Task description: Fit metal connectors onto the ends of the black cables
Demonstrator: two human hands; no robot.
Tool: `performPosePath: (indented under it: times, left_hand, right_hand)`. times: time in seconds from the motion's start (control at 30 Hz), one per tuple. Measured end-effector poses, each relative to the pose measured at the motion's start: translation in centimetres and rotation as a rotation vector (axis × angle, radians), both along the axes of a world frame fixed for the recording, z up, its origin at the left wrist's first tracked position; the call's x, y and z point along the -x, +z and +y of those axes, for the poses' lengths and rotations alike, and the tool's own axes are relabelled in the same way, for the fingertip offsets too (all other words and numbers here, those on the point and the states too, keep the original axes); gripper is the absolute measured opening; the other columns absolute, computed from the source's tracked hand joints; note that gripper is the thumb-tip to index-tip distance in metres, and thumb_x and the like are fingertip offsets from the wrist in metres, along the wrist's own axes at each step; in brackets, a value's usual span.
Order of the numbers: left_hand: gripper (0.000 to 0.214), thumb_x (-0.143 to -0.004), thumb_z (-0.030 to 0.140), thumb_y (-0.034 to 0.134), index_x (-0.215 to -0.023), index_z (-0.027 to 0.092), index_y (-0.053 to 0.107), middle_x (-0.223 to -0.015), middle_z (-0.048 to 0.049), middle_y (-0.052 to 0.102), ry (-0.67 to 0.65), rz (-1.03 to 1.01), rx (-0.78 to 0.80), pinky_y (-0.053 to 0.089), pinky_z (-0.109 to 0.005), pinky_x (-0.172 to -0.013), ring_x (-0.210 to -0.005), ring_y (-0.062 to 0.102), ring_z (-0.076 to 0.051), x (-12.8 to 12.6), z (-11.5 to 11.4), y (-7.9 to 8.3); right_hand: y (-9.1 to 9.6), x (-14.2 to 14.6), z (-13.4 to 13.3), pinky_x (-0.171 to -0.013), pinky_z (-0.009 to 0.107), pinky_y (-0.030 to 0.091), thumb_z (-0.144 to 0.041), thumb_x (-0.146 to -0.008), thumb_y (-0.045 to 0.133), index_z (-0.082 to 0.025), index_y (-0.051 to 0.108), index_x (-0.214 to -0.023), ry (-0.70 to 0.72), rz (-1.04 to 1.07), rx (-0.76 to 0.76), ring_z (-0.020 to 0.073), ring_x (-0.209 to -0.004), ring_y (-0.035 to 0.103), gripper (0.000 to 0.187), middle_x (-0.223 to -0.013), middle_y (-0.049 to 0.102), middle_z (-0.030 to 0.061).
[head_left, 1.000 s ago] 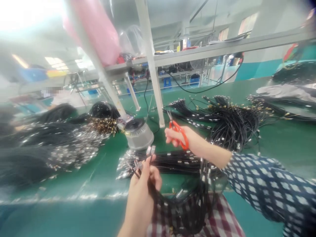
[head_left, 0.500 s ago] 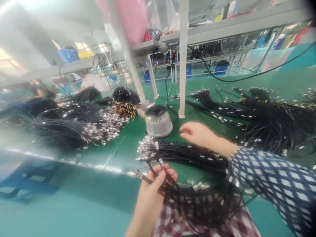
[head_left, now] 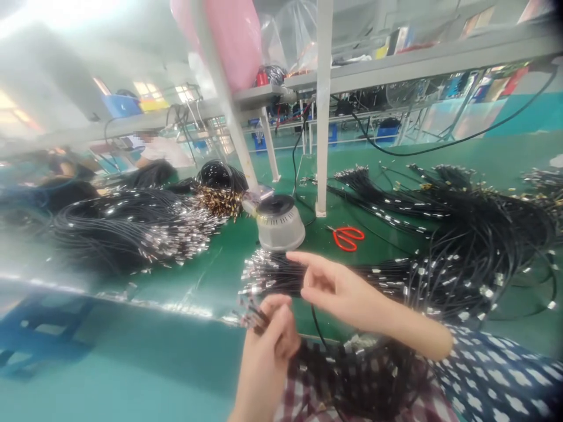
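Note:
My left hand (head_left: 272,334) is closed around a bunch of black cables (head_left: 255,316), whose metal-tipped ends stick out past the thumb. Their lengths hang down over my lap. Just to the right and above hovers my right hand (head_left: 329,284), index finger stretched out and thumb apart, with nothing visible between them. Beneath it on the green table lies a bundle of black cables (head_left: 281,275) with silvery connector ends pointing left. A single dark cable hangs below the right hand; whether it touches is unclear.
Red-handled scissors (head_left: 347,237) lie beside a grey, black-topped round device (head_left: 281,228). Large cable piles stand left (head_left: 132,223) and right (head_left: 484,234). A white post (head_left: 323,117) rises from the table. A blue stool (head_left: 44,334) is at lower left; a person sits farther back.
My right hand has moved left and down toward the left hand, uncovering the red-handled scissors. My left hand has stayed on the cables, its fingers curled further round.

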State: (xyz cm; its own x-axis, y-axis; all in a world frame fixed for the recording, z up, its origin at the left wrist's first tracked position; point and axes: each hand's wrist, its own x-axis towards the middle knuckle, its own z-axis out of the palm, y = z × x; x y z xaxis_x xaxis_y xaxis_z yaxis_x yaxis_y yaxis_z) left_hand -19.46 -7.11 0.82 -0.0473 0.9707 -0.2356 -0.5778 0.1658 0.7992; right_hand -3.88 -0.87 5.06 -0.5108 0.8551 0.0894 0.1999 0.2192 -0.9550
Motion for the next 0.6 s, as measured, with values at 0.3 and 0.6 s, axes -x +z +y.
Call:
performPosePath:
  times: [0.3,0.6]
  left_hand:
    - [0.035,-0.063,0.037,0.085,-0.075,0.013,0.063,-0.064,-0.0037,0.066,-0.133,0.062,-0.015,0.012,-0.016,-0.038,-0.034,0.021,0.004,-0.1,0.5,-1.2]
    - [0.051,-0.049,0.057,0.086,-0.051,0.012,0.062,-0.03,0.0088,0.035,-0.09,0.056,0.039,0.011,-0.017,-0.033,-0.027,0.015,0.002,1.2,1.8,-5.2]
  right_hand:
    - [-0.1,3.0,0.7,-0.043,0.019,0.046,-0.026,-0.091,0.049,-0.017,0.061,-0.089,0.054,-0.173,-0.036,0.0101,-0.046,0.058,0.015,-0.062,0.063,-0.0033]
    - [2.0,5.6,15.2,-0.105,0.052,0.035,-0.015,-0.094,0.049,-0.017,0.058,-0.12,-0.354,-0.427,-0.491,0.0287,-0.126,0.043,0.028,-0.134,0.049,0.0119]
